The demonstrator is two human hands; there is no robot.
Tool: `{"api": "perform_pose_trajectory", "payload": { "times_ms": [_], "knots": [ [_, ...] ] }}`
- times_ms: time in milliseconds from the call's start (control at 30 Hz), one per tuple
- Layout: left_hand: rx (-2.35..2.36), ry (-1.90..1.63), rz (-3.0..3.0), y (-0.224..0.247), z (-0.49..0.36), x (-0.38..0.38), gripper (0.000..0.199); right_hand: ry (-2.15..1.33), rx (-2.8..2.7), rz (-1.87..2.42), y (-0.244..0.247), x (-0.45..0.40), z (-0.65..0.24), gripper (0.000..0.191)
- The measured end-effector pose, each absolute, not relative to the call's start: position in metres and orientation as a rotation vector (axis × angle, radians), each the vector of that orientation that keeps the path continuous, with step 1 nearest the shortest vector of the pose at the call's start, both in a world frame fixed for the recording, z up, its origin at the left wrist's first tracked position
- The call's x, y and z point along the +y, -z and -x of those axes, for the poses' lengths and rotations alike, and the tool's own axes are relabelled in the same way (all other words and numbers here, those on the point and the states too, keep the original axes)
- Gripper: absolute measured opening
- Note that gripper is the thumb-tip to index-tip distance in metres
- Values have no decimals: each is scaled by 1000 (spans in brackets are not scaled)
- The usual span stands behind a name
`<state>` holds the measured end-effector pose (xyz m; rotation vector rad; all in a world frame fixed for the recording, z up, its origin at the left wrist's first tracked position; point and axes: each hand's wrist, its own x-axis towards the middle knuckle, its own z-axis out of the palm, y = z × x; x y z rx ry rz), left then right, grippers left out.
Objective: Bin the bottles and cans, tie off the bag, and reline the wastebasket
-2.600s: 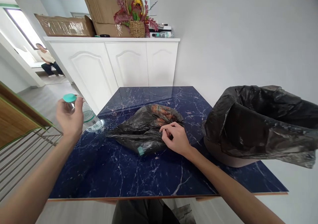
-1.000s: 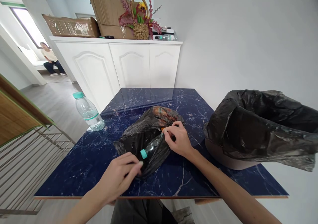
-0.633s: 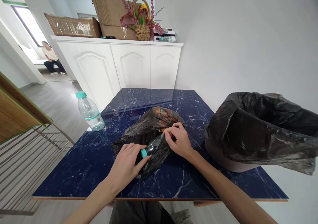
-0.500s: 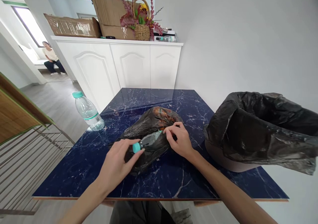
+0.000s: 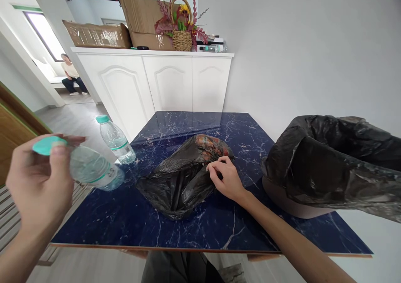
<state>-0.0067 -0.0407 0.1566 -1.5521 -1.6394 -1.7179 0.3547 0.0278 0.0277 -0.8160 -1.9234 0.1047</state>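
At the left, my left hand [image 5: 44, 174] grips a clear plastic bottle [image 5: 94, 168] by its turquoise cap; the bottle is tilted, with its base near the table's left edge. My right hand [image 5: 227, 177] pinches the edge of a black plastic bag [image 5: 181, 187] lying on the table. Orange-red contents show through the bag's far end. Another clear bottle [image 5: 116, 141] with a turquoise cap stands upright at the table's left edge, just behind the held one.
The blue marbled table [image 5: 200, 233] stretches ahead of me. A bin lined with a black bag [image 5: 319, 170] stands at its right. A white cabinet [image 5: 119, 82] behind carries cardboard boxes [image 5: 97, 35] and a flower basket [image 5: 182, 40]. Someone sits [image 5: 72, 74] in the far room.
My left hand has drawn the bottle out of the black bag and carried it left and up. My right hand stays at the bag's edge.
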Motion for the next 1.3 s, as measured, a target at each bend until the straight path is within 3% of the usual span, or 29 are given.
{"api": "perform_pose_trajectory", "payload": {
  "times_ms": [333, 533, 767, 1000, 1100, 1200, 1300],
  "knots": [
    [-1640, 1738, 1612, -131, 82, 41, 36, -111, -1933, 817, -26, 28, -355, 23],
    [-1742, 1988, 1479, -127, 89, 70, 22, -118, -1939, 819, -25, 29, -355, 23],
    [-1802, 2162, 1486, -123, 83, 73, 31, -112, -1936, 826, -26, 29, -355, 23],
    [-1719, 1768, 1326, -118, 79, 52, 59, -103, -1943, 838, -29, 28, -355, 24],
    [-1516, 1615, 1320, -113, 46, 21, 50, -93, -1942, 833, -30, 27, -354, 26],
    [-1479, 1304, 1916, -103, 3, -12, 18, -87, -1948, 809, -32, 27, -353, 26],
    [-1419, 969, 2589, -89, -33, -28, 20, -92, -1995, 757, -32, 27, -354, 24]
  ]
}}
